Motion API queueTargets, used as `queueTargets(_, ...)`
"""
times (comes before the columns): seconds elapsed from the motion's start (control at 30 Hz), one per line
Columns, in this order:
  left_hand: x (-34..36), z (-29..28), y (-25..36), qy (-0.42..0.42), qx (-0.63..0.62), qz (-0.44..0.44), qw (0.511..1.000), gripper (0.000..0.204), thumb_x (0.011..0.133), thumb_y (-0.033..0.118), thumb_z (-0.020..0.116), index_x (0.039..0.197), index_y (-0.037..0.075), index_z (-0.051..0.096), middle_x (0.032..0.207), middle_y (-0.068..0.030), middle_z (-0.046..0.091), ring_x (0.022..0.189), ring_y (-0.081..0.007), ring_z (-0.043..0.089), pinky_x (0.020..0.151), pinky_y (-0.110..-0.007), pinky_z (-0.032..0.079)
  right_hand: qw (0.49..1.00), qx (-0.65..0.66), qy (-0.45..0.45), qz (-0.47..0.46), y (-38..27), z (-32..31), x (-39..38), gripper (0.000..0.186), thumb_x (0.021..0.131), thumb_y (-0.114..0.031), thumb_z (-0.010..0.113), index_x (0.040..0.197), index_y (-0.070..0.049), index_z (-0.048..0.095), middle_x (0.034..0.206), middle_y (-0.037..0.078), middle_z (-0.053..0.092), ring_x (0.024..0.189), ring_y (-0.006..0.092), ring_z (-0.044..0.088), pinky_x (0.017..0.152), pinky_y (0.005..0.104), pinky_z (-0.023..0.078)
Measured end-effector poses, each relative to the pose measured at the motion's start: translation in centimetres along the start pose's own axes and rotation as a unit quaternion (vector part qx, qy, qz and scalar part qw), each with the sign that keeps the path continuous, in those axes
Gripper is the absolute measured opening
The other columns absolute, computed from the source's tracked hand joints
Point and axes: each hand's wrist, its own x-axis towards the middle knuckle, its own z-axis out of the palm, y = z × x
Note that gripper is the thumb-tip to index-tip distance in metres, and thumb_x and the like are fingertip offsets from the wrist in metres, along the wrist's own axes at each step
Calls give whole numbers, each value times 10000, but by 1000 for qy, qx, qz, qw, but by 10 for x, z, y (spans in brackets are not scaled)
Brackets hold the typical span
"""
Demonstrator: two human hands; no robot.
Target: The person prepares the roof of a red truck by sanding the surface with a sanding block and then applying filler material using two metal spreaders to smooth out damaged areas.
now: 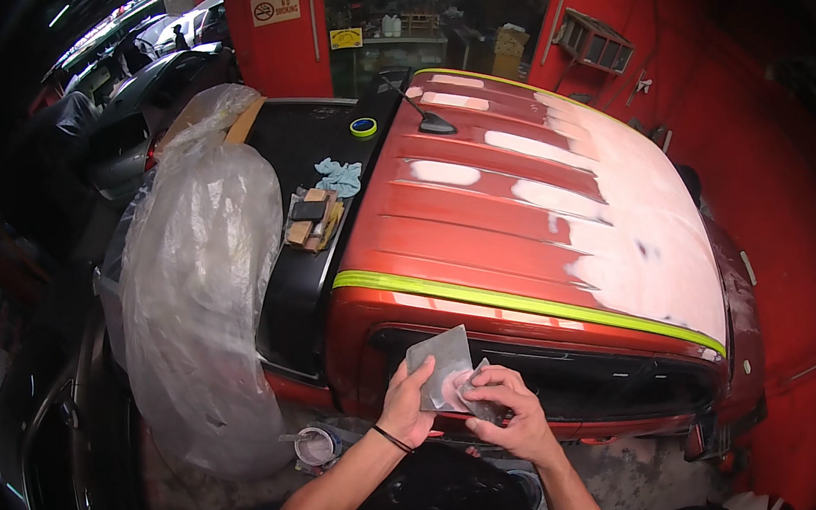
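My left hand [407,406] grips a thin grey rectangular plate [440,357] at the lower middle, with a blob of pink paste [451,389] on it. My right hand [506,405] pinches a second thin grey blade [482,404] against that paste. Behind my hands is the side of a red vehicle; its roof [455,229] has white sanded or filled patches and yellow-green tape [529,297] along the near edge. A container [317,445] with pale contents sits below and left of my hands.
Crumpled plastic sheeting [194,279] drapes the vehicle's left part. Sanding blocks [308,216], a blue cloth [339,177] and a tape roll [363,127] lie on the dark cover. An antenna [435,123] rises from the roof. Red walls [782,273] and parked cars [127,126] surround it.
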Motion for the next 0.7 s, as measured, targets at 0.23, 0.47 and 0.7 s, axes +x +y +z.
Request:
queueTargets(0.23,-3,-20,-4,-1,478,236,846,392,1126,259,589,1406,-14,611,1223,-230,751,1195,-335,744,1010,-434,563,977,-210,-43,8,-10,-30,13,355,756,-168,878,1110,-176,869,1184,57,735,1193,293,657,1046,466,476)
queueTargets(0.47,-23,-21,26,158,442,325,821,353,1114,279,585,1349,22,641,1104,-267,746,1065,-415,760,892,-467,580,960,-211,-160,-93,-13,34,26,318,770,-219,875,1084,-174,874,1153,30,752,1176,289,666,1030,468,468)
queueTargets(0.7,-8,-31,41,165,34,253,953,342,1133,251,613,1427,75,596,1287,-76,715,1152,-193,709,1004,-382,578,983,140,-116,-32,-33,44,49,420,769,-87,889,1186,-78,834,1265,94,713,1325,335,616,1182,489,438)
